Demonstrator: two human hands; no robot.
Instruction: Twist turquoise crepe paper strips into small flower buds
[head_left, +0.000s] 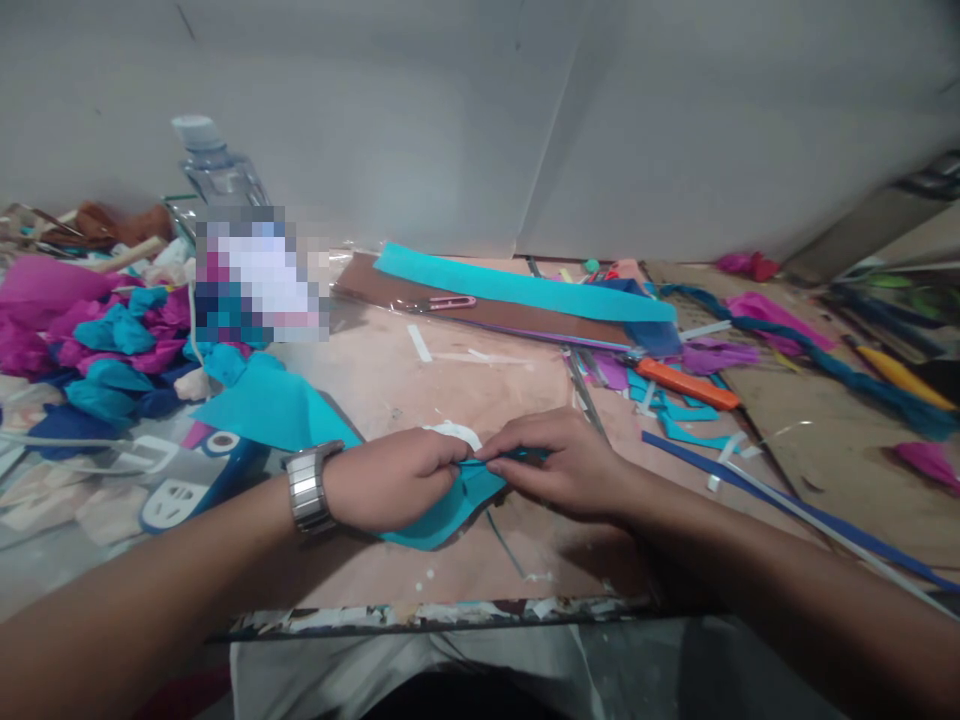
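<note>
A turquoise sheet, fabric or crepe-like paper, (435,525) lies under my hands near the table's front edge, its edge gathered into a narrow fold. My left hand (394,480), with a metal watch at its wrist, is closed on that fold. My right hand (566,465) pinches the same fold just to the right, thumb and forefinger together. The two hands almost touch. Behind the left hand sits a small white piece (456,433), partly hidden. Another turquoise sheet (277,405) stretches out to the left beyond the watch.
At left are crumpled pink and blue pieces (124,330), a power strip (195,480) with its cord, and a bottle (221,165). Brown and turquoise strips (517,285) with small thread snips (442,303) lie at the back. An orange utility knife (690,384) rests right, among scraps.
</note>
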